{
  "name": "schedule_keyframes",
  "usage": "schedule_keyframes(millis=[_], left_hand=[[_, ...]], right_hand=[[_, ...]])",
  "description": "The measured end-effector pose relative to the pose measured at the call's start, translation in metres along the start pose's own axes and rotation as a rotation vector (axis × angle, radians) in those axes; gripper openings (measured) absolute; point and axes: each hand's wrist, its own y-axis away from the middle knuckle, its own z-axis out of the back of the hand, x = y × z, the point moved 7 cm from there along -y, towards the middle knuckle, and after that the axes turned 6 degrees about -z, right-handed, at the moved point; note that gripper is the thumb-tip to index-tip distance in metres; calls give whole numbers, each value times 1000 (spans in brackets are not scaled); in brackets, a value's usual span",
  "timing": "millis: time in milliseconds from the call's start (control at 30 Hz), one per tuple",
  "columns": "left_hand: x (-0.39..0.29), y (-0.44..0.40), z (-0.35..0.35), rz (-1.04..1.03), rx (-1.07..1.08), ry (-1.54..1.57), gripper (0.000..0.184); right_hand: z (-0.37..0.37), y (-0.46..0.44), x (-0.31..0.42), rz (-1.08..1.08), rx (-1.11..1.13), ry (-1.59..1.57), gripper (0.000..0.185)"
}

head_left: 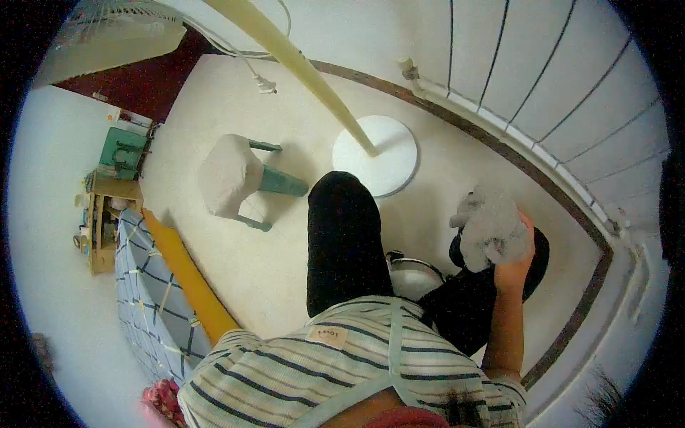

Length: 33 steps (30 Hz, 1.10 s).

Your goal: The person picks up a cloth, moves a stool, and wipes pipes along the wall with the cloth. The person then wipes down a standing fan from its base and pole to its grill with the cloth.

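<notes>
Observations taken relative to the white round base [392, 175] of the floor stand, as seen in the head view.

Grey cloth [492, 230]: located to the right of the base and nearer the wearer, bunched up over the bent right knee [539, 265]. It is gripped by the right hand [522, 251] from its outer edge, fingers curled and partly hidden by the folds. The knee is judged to serve as a rest, so that the soft bundle is borne from below and need not be carried by the one hand alone. Left hand: out of view; its state cannot be told.

The cream pole [307, 68] is carried by the base, whose broad flat disc is presumably meant to prevent tipping. To the left of the base, a green-legged stool [234, 178] is stood upright; its seat is covered in pale fabric, probably for padding. A plug [266, 86] is seen beyond and left of the base, at the end of a white cord. Nearer the wearer than the base, a silvery rounded object [416, 278] is partly hidden between the legs; its identity could not be determined.
</notes>
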Motion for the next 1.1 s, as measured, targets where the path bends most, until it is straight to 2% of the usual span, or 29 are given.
schedule_keyframes(millis=[67,100,167,200,233,267,300,333,367,433,533,600,633,700,833,900,1033,1100], left_hand=[[-19,-18,-5,-62,103,-60,18],[-28,-30,7,-107,48,-73,18],[-67,-48,72,-219,-283,-66,18],[-104,-44,128,-247,-604,9,17],[-148,-37,183,-227,-724,114,19],[-201,-19,233,-306,-903,270,23],[-225,-29,266,-522,-967,565,25],[-282,-1,302,-578,-1043,541,24],[-327,12,325,-790,-1045,654,22],[-394,35,358,-989,-1125,550,23],[-455,55,386,-1027,-1249,387,32],[-468,76,402,-1024,-1682,198,51],[-473,71,409,-1024,-1683,197,51],[-466,59,423,-979,-1691,446,63],[-483,57,443,-1071,-1640,580,63],[-479,40,457,-1050,-1532,783,57],[-478,26,464,-1080,-1493,775,53],[-478,27,464,-1060,-1475,740,49]], right_hand=[[-5,-4,-22,-58,-8,-90,39],[-6,-7,-33,-111,-21,-171,39],[-14,-10,-32,-128,0,-195,40],[-20,-14,-30,-139,14,-215,41],[-26,-18,-28,-144,20,-220,41],[-34,-23,-29,-176,22,-223,44],[-41,-27,-30,-210,24,-225,47],[-47,-31,-30,-219,33,-233,47],[-56,-38,-27,-202,85,-276,46],[-72,-45,-21,-189,144,-326,45],[-86,-52,-22,-258,171,-370,49],[-89,-55,-27,-263,164,-316,51],[-90,-57,-26,-262,165,-318,51],[-90,-57,-20,-231,185,-337,51],[-82,-54,-21,-215,170,-257,52],[-76,-53,-25,-216,109,-223,54],[-64,-51,-32,-173,57,-123,55],[-60,-50,-35,-255,38,-210,57]])
